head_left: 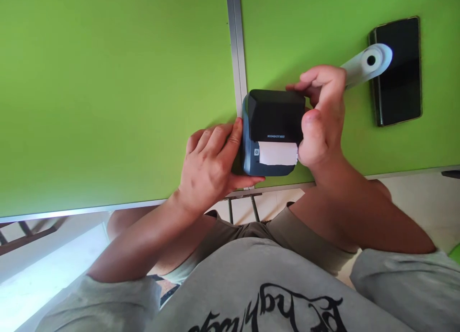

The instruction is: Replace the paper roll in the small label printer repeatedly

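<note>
The printer [276, 114] sits on the green table [108, 83] near its front edge, with the person at its 6 o'clock. White letters on its black lid read "NIIMBOT"; the small characters after them are too tiny to make out. A small white square with a dark symbol is at about 8 o'clock on its face. The body is dark blue-grey with rounded corners, and a pale paper strip [278, 154] shows below the lid, toward 6 o'clock.

The left hand [212, 166] holds the printer from 8 o'clock, fingertips on its side, thumb along the near edge. The right hand [325, 116] grips it at 3 o'clock, fingers curled. A metal strip [235, 40] runs off toward 11 o'clock. At 2 o'clock are a white paper roll [357, 69] and, farther out, a dark phone [402, 92]. Black script on the grey shirt [251, 274] is only partly visible.
</note>
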A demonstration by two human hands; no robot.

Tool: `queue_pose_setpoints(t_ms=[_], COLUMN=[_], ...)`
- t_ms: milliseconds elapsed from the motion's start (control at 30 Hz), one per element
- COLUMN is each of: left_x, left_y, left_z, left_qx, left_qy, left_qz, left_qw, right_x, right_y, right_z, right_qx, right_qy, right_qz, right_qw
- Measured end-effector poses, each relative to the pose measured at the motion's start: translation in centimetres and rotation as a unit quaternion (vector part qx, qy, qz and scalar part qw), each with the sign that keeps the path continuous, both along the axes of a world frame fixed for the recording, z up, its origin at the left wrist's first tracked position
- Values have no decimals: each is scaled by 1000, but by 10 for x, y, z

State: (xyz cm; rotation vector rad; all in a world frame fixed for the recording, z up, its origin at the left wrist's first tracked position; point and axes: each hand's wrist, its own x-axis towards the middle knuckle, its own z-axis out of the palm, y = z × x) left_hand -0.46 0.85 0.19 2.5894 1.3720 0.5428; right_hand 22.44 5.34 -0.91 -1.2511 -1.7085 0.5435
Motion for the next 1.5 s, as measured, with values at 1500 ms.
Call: queue_pose_setpoints(t_ms=[1500], left_x=[3], left_y=[-1], left_z=[-1], left_qx=[6], left_qy=[0], left_qz=[9], left_qw=[1000], right_x=[2], right_y=[17], right_z=[26], right_qx=[176], right_qy=[14], right_qz=[-30], right_qw=[984])
